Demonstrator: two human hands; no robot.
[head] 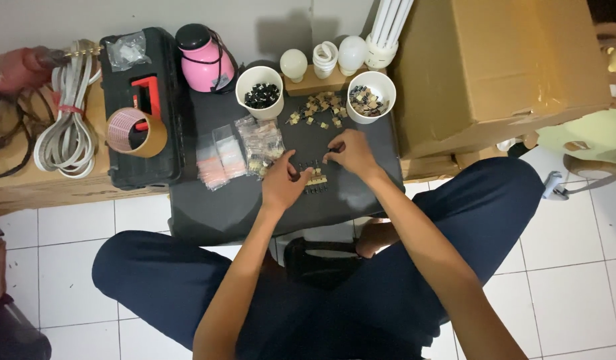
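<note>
- Nearest the camera, crossed legs in dark blue trousers [174, 280] are seen on a white tiled floor [574, 267].
- Just beyond the knees a black tray-like work surface [214, 207] is laid.
- At its centre the left hand [283, 181] is rested palm down, fingers curled, thumb and forefinger pressed against a strip of small tan components [315, 179]; whether the strip is truly pinched cannot be told.
- At one o'clock from it the right hand [350, 152] is held, its fingertips closed in a pinch on a tiny dark part, too small to identify.
- At ten o'clock from the left hand clear plastic bags of small parts [238, 153] are spread out.
- Farther off, at twelve o'clock, loose tan components [318, 110] are scattered between two white cups: the left cup [259, 90] is filled with black pieces, the right cup [370, 95] with mixed pieces.
- At nine o'clock a black toolbox [142, 153] is placed, with a roll of tape [137, 132] on top; beyond it lies a coiled white cable [68, 127].
- Farthest, along the wall, a pink jug [202, 59], several light bulbs [324, 60] and, at two o'clock, a large cardboard box [494, 67] are found.
</note>
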